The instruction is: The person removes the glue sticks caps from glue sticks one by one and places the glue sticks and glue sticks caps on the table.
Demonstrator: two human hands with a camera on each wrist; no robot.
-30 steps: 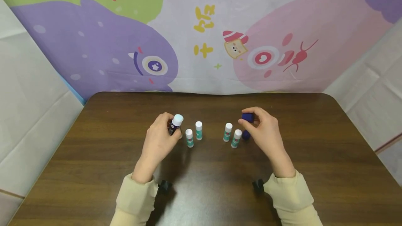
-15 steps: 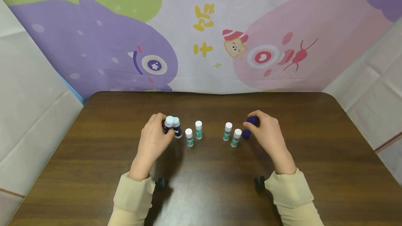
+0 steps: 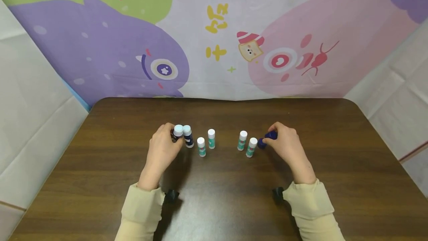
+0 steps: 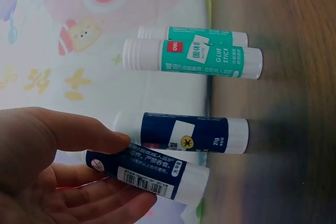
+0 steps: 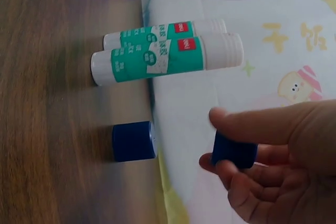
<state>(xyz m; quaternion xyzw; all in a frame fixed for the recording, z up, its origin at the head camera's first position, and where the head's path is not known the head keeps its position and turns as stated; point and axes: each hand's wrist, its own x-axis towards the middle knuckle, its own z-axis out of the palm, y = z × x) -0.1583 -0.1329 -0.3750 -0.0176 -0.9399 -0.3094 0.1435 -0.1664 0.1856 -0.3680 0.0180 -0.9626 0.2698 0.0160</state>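
Note:
My left hand grips a navy glue stick with a pale cap between thumb and fingers, slightly tilted. Right beside it a second navy glue stick stands upright on the table. Whether the held one touches the table I cannot tell. On the other side, my right hand pinches a short dark blue cylinder, clear of the tabletop. A similar dark blue cylinder stands on the table just to its left.
Between the hands, green-and-white glue sticks stand upright in two pairs: one pair includes a left glue stick, the other a right glue stick. A cartoon-printed cloth hangs behind the brown table.
My left hand has moved left with its glue stick, baring the second navy one. My right hand has lowered its blue cylinder and shifted slightly right.

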